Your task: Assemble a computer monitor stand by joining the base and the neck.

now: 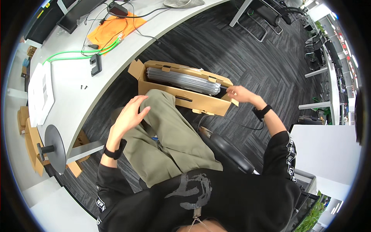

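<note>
A long open cardboard box (205, 103) stands on the floor beyond my knees, its flaps folded up. Inside lies a flat item in silvery plastic wrapping (181, 80), with a dark part showing at its right end. My right hand (241, 94) reaches to the right end of the box, fingers curled down and pressed together at the rim. What they pinch there is hidden. Over my knee, just left of the box, my left hand (133, 112) holds nothing, its fingers stretched and apart.
A curved white desk (77, 106) bears an orange cloth (112, 34), green cables (69, 58), a black bracket (96, 65), two screws and a round black stand (55, 149). A black chair armrest (232, 152) is near my right thigh. Cardboard pieces (34, 147) lean at left.
</note>
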`<state>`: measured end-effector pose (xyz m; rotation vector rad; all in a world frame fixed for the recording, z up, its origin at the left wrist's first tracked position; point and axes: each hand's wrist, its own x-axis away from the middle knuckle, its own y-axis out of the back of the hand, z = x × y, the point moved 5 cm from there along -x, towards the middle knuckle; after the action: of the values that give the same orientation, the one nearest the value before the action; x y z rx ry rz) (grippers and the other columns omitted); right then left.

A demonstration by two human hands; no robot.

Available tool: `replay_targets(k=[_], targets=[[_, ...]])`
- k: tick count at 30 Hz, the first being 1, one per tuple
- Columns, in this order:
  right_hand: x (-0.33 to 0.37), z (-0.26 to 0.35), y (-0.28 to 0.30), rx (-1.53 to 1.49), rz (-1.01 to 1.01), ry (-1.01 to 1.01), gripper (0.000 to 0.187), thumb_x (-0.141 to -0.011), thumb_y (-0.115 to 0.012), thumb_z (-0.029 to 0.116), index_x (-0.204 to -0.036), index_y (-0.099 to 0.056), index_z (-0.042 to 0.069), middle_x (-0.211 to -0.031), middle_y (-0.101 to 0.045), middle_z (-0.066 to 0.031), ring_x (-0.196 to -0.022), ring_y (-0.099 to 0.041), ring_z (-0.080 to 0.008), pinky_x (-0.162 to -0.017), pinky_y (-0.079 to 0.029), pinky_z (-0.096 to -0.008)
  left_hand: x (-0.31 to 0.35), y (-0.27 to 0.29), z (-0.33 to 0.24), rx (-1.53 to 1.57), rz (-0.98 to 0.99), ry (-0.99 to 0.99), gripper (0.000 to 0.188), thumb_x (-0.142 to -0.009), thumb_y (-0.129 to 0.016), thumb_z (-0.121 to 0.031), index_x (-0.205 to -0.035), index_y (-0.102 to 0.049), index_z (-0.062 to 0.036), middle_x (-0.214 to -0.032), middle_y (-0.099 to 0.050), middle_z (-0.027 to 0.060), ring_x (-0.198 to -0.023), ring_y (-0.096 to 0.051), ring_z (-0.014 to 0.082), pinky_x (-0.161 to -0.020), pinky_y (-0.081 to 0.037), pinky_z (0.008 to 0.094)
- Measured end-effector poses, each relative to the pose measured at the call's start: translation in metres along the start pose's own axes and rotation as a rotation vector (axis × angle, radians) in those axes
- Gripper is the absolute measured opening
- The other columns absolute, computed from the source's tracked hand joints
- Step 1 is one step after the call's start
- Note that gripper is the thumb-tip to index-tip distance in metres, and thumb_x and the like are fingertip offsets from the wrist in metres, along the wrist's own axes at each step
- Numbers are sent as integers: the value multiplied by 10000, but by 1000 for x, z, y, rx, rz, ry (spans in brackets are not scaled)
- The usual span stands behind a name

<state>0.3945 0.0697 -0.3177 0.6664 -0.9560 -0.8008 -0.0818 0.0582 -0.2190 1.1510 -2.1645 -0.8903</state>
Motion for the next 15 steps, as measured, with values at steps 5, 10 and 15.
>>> replay_targets(k=[5, 10, 15], targets=[[-68, -21, -58, 206, -132, 24, 455, -888, -631, 307, -1216, -580, -5, -1035, -684, -264, -990, -662, -409, -873, -527, -480, -62, -9, 33, -59, 30, 33, 489, -966, -590, -301, -1330, -521, 19, -1346, -554, 201, -1273, -517, 337, -1071, -411, 394], [-109, -83, -86, 102, -126, -405, 413, -901, -628, 345, -1051, -629, -39, -929, -694, -261, -859, -682, -420, -775, -548, -501, -162, -32, 118, 129, 0, 398, 582, -993, -535, -432, -1284, -513, 71, -1219, -638, 221, -1193, -581, 307, -993, -451, 378], [-99, -118, -116, 75, -409, -435, 515, -902, -642, 360, -986, -542, -138, -789, -653, -342, -780, -676, -464, -685, -553, -499, -233, -78, 201, 360, 172, 634, 616, -995, -495, -504, -1309, -520, 25, -1252, -618, 147, -1119, -591, 240, -933, -466, 384]])
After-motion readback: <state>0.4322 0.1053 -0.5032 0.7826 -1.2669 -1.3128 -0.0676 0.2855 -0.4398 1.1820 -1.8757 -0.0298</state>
